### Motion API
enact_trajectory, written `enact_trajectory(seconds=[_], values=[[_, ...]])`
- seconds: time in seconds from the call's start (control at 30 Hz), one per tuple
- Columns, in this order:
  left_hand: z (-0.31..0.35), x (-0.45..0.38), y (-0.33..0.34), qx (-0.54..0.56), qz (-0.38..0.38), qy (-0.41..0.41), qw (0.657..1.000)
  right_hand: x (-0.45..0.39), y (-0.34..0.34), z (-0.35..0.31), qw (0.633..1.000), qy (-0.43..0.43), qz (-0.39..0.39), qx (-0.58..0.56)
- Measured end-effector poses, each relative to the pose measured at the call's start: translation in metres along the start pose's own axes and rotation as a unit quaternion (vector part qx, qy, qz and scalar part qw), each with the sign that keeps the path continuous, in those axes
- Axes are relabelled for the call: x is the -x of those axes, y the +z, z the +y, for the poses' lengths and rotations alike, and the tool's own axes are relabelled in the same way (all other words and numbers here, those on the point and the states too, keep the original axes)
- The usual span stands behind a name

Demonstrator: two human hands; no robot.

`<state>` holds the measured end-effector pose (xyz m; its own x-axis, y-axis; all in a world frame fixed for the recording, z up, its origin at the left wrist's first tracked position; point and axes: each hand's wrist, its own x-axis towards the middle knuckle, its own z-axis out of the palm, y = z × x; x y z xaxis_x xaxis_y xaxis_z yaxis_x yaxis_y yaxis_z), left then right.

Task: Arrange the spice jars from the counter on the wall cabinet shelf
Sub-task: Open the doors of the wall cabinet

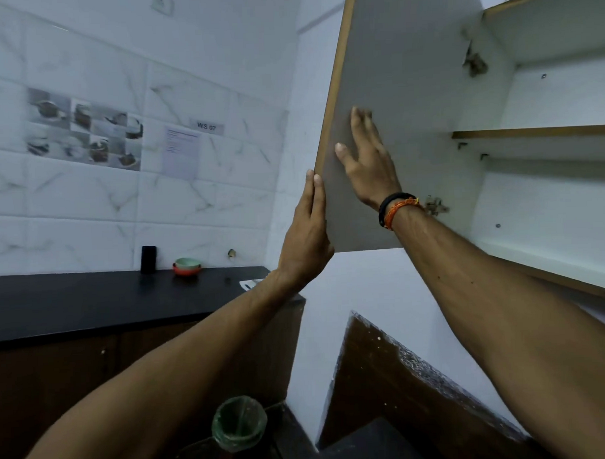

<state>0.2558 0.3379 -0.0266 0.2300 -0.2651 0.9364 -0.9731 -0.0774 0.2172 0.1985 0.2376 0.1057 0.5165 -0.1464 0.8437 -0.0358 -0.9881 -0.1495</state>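
Note:
The wall cabinet door (402, 71) stands swung open, its grey inner face toward me. My left hand (306, 229) lies with straight fingers against the door's wooden outer edge near its lower corner. My right hand (369, 161) rests flat and open on the door's inner face, fingers spread. Inside the cabinet a wooden-edged shelf (534, 132) and the white bottom board (549, 265) hold nothing. One jar with a green lid (239, 422) sits low in view below my left forearm. No other spice jars show.
A black counter (91, 302) runs along the tiled wall at left, with a dark phone (148, 258) leaning on the wall and stacked small bowls (187, 266). Brown lower cabinets sit beneath. A white wall column stands under the door.

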Motion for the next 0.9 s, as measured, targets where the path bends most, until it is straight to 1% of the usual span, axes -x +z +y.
enact_trajectory(seconds=[0.13,0.3,0.43,0.63,0.77,0.9], values=[[-0.032,-0.011,-0.003,-0.002,-0.002,-0.040,0.999,-0.013,0.034,0.004,0.999,-0.003,-0.016,0.035],[-0.069,-0.019,0.005,-0.045,-0.013,-0.049,0.998,-0.020,0.063,0.015,0.995,-0.011,-0.028,0.093],[-0.088,-0.027,0.009,-0.084,-0.041,-0.057,0.994,-0.023,0.077,0.021,0.993,-0.007,-0.054,0.109],[-0.097,-0.030,0.013,-0.115,-0.064,-0.073,0.989,-0.025,0.083,0.025,0.991,-0.007,-0.063,0.116],[-0.095,-0.033,0.012,-0.142,-0.082,-0.089,0.982,-0.031,0.074,0.026,0.989,0.009,-0.108,0.099],[-0.083,-0.036,0.016,-0.157,-0.088,-0.116,0.977,-0.031,0.057,0.031,0.982,0.026,-0.153,0.109]])
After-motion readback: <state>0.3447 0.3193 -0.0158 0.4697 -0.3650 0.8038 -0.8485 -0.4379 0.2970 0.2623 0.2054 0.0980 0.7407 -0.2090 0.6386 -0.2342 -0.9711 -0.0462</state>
